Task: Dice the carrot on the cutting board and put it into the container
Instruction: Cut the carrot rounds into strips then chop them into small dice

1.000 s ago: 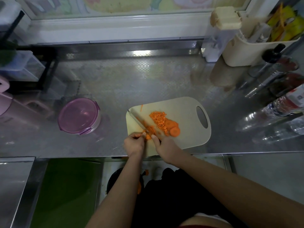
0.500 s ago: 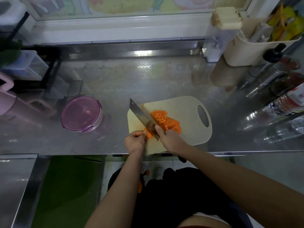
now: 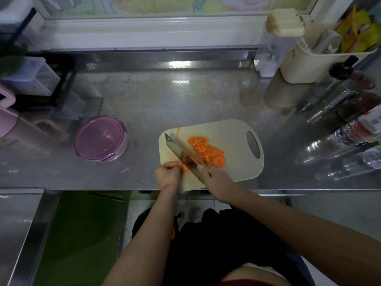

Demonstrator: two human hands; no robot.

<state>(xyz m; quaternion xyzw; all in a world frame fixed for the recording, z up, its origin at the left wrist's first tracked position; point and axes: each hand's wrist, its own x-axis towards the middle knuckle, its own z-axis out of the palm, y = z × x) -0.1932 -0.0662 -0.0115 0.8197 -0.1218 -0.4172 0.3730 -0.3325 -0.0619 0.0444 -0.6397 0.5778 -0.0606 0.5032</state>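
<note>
A cream tub full of packets sits at the back right corner of the shiny worktop. Clear bottles line the right edge. A pink jug stands at the left edge, near a black rack.

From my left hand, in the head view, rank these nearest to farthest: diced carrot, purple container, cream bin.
1. Diced carrot, on the board, just right of the left hand.
2. Purple container, off to the left.
3. Cream bin, far back right.

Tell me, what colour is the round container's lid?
Translucent purple lid, seen best in the head view.
</note>
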